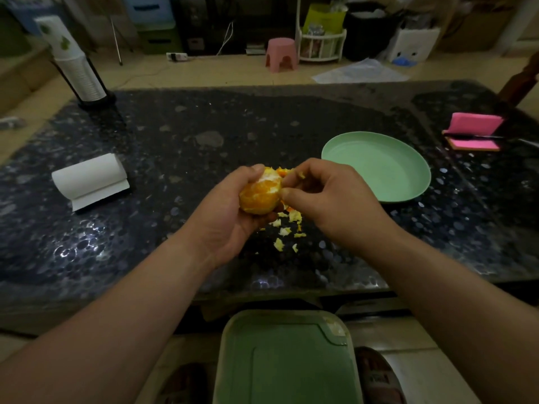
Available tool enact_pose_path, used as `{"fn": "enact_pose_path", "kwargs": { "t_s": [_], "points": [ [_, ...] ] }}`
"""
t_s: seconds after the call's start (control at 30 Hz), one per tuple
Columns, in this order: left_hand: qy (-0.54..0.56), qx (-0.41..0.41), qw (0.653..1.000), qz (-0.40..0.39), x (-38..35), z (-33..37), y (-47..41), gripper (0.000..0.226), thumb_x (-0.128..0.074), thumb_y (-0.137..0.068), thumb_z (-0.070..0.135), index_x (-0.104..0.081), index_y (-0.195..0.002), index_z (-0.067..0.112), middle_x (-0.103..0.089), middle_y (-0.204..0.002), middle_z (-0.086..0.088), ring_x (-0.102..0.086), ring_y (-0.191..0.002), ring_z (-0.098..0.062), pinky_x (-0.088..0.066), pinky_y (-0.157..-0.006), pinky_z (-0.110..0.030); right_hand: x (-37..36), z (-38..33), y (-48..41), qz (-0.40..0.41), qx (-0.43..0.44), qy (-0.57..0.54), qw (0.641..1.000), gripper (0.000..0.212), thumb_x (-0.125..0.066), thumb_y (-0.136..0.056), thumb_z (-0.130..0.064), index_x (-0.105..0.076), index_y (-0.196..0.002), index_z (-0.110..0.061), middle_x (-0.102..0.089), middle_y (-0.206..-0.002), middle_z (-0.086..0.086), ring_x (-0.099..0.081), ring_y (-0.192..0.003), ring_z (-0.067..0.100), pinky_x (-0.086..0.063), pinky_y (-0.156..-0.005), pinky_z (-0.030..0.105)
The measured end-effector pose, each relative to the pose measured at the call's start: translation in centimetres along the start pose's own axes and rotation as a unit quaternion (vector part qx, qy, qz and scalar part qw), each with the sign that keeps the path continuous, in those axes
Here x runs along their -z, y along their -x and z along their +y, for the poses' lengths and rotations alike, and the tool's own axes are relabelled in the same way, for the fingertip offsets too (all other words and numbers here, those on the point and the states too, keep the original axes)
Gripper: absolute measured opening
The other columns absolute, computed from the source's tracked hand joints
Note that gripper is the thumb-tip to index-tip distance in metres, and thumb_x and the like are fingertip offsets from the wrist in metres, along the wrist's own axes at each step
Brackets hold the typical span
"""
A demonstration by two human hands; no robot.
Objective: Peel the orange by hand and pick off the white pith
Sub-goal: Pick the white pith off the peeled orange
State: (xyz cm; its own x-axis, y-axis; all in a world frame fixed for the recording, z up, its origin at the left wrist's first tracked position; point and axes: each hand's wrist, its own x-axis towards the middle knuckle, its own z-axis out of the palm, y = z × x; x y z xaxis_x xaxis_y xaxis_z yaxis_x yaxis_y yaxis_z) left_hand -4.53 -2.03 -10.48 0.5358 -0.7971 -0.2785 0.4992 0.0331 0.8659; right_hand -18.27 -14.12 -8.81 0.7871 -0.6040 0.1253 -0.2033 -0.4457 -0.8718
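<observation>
A green bin [285, 360] is seen closest, well below the green plate [376, 167] in the view, on the near side of the table [175, 141]. A foot in a sandal [379, 377] is seen just R of the bin.

Small peel bits [287, 230] are spread on the dark speckled table, L of the plate & nearer than it.

The orange [261, 195] is held up over the table, just L of the plate, above the peel bits. Most of its skin is off; some white pith [269, 179] is seen at its top. It is gripped from below & from the L by the L hand [230, 211], w/ fingers curled round it. The R hand [329, 193] is placed btwn the orange & the plate. Its fingers are curled in, & a peel scrap [287, 171] at the top of the orange is pinched by its fingertips.

A white paper roll [90, 180] is laid on its side far L of the plate. A pink notepad [474, 131] is seen R of the plate, a bit further back. A tall stack of cups [78, 71] is stood far L & behind the plate, at the table corner.

On the floor past the plate, a pink stool [281, 53], a white rack [320, 45] & a clear plastic sheet [361, 71] are seen.
</observation>
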Motion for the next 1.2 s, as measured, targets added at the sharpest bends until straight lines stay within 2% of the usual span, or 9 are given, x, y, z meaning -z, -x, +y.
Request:
{"fn": "enact_pose_path", "kwargs": {
  "t_s": [0.1, 0.17, 0.27, 0.53, 0.67, 0.77, 0.9, 1.03, 1.2],
  "points": [
    [-0.021, -0.019, 1.000, 0.009, -0.1, -0.1, -0.1, 0.049, -0.062, -0.099, 0.033, -0.058, -0.137, 0.002, -0.070, -0.115, -0.012, -0.068, -0.097, -0.023, -0.055, -0.088, -0.041, -0.2, 0.0, 0.1, 0.002, 0.002, 0.026, 1.000, 0.008, -0.080, -0.092, -0.025, -0.075, -0.098, -0.026, -0.072, -0.079, -0.007, -0.064, -0.063, 0.000, -0.048, -0.057, 0.013],
    [-0.027, -0.025, 0.999, 0.010, -0.1, -0.1, 0.0, 0.058, -0.063, -0.096, 0.034, -0.054, -0.141, -0.001, -0.069, -0.118, -0.014, -0.066, -0.101, -0.025, -0.053, -0.093, -0.045, -0.1, 0.0, 0.0, 0.001, 0.000, 0.029, 1.000, 0.008, -0.080, -0.091, -0.024, -0.075, -0.097, -0.026, -0.073, -0.078, -0.006, -0.064, -0.062, 0.000, -0.047, -0.057, 0.012],
    [-0.029, -0.026, 0.999, 0.011, 0.0, -0.2, -0.1, 0.047, -0.063, -0.098, 0.033, -0.059, -0.135, 0.003, -0.069, -0.118, -0.014, -0.065, -0.104, -0.027, -0.052, -0.095, -0.046, -0.1, 0.0, -0.1, -0.006, 0.000, 0.023, 1.000, 0.006, -0.079, -0.093, -0.023, -0.075, -0.096, -0.025, -0.073, -0.077, -0.005, -0.062, -0.060, 0.000, -0.046, -0.056, 0.013],
    [-0.032, -0.002, 0.999, -0.022, 0.3, 0.0, 0.0, 0.039, -0.064, -0.097, 0.034, -0.064, -0.127, 0.010, -0.070, -0.117, -0.011, -0.065, -0.103, -0.027, -0.057, -0.080, -0.036, 0.4, -0.2, -0.2, -0.016, 0.017, 0.053, 0.998, 0.006, -0.076, -0.094, -0.022, -0.075, -0.090, -0.026, -0.069, -0.067, -0.015, -0.061, -0.059, -0.001, -0.043, -0.055, 0.011],
    [-0.018, 0.014, 0.999, -0.036, 0.1, -0.1, 0.0, 0.025, -0.056, -0.103, 0.030, -0.068, -0.115, 0.012, -0.071, -0.111, -0.011, -0.063, -0.099, -0.026, -0.054, -0.081, -0.038, 0.3, -0.1, -0.2, -0.014, 0.029, 0.068, 0.997, 0.010, -0.075, -0.091, -0.018, -0.073, -0.084, -0.024, -0.069, -0.067, -0.009, -0.061, -0.057, 0.002, -0.045, -0.056, 0.015],
    [0.002, 0.023, 0.999, -0.045, -0.1, -0.2, 0.2, 0.022, -0.056, -0.103, 0.030, -0.069, -0.110, 0.013, -0.072, -0.108, -0.010, -0.067, -0.089, -0.022, -0.056, -0.071, -0.033, 0.1, -0.2, -0.1, -0.001, 0.038, 0.075, 0.996, 0.010, -0.074, -0.089, -0.017, -0.071, -0.082, -0.024, -0.068, -0.065, -0.009, -0.059, -0.056, 0.001, -0.042, -0.054, 0.013],
    [0.046, 0.029, 0.998, -0.041, -0.8, -0.1, 0.4, 0.020, -0.053, -0.104, 0.028, -0.064, -0.113, 0.014, -0.071, -0.106, -0.009, -0.067, -0.083, -0.017, -0.055, -0.066, -0.031, -0.2, -0.6, 0.3, 0.025, 0.058, 0.090, 0.994, 0.011, -0.076, -0.088, -0.019, -0.069, -0.083, -0.026, -0.066, -0.067, -0.009, -0.059, -0.059, 0.002, -0.043, -0.054, 0.013],
    [0.077, 0.040, 0.996, -0.035, -0.9, 0.0, 0.5, 0.022, -0.054, -0.103, 0.029, -0.067, -0.110, 0.013, -0.072, -0.109, -0.010, -0.066, -0.089, -0.019, -0.052, -0.078, -0.034, -0.5, -0.7, 0.4, 0.033, 0.067, 0.109, 0.991, 0.012, -0.074, -0.090, -0.020, -0.066, -0.084, -0.028, -0.064, -0.067, -0.010, -0.059, -0.062, 0.002, -0.042, -0.056, 0.012],
    [0.122, 0.063, 0.990, -0.031, -0.6, -0.1, 0.4, 0.036, -0.058, -0.100, 0.030, -0.061, -0.128, 0.008, -0.066, -0.125, -0.016, -0.058, -0.112, -0.027, -0.049, -0.088, -0.035, -0.5, -0.9, 0.5, 0.027, 0.069, 0.093, 0.993, 0.012, -0.072, -0.093, -0.018, -0.065, -0.086, -0.026, -0.064, -0.067, -0.010, -0.059, -0.062, 0.001, -0.042, -0.056, 0.012]
  ]
}}
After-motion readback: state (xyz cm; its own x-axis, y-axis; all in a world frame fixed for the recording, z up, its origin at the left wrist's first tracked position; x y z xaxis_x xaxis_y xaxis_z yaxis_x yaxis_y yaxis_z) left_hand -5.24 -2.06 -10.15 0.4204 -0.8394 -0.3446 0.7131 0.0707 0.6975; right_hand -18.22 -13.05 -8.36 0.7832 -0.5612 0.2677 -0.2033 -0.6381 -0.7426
